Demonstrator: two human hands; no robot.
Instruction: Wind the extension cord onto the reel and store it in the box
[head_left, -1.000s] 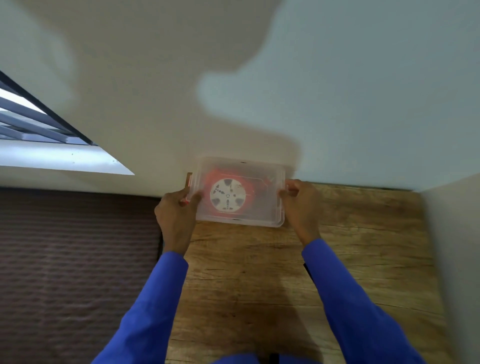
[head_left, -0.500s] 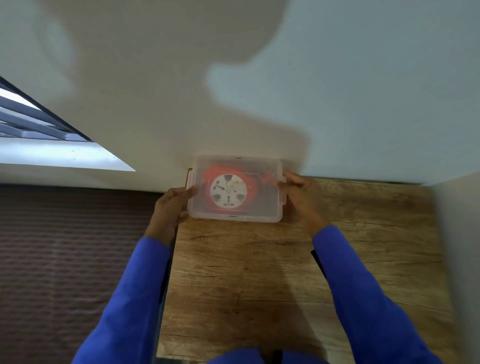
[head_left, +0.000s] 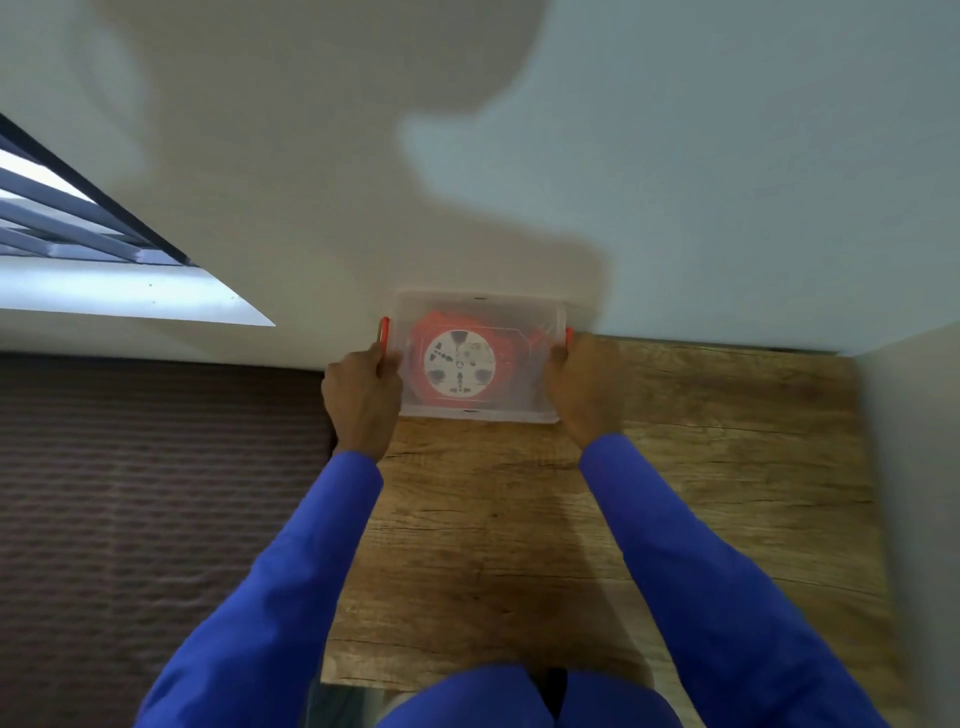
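Observation:
A clear plastic box (head_left: 519, 312) with its lid on and orange side latches sits at the far edge of the wooden table (head_left: 571, 519), against the wall. Inside, seen through the lid, lies the orange cord reel (head_left: 460, 358) with its white socket face up. My left hand (head_left: 363, 395) grips the box's left end at the orange latch. My right hand (head_left: 582, 384) grips the box's right end at the other latch. Both sleeves are blue.
A pale wall (head_left: 675, 182) rises right behind the box. A side panel (head_left: 914, 467) bounds the table on the right. Left of the table lies a dark ribbed surface (head_left: 156, 493), with a window sill (head_left: 104, 296) and bars above it.
The box has slid away from me to the wall. Both hands moved with it and now clasp its two ends at the latches.

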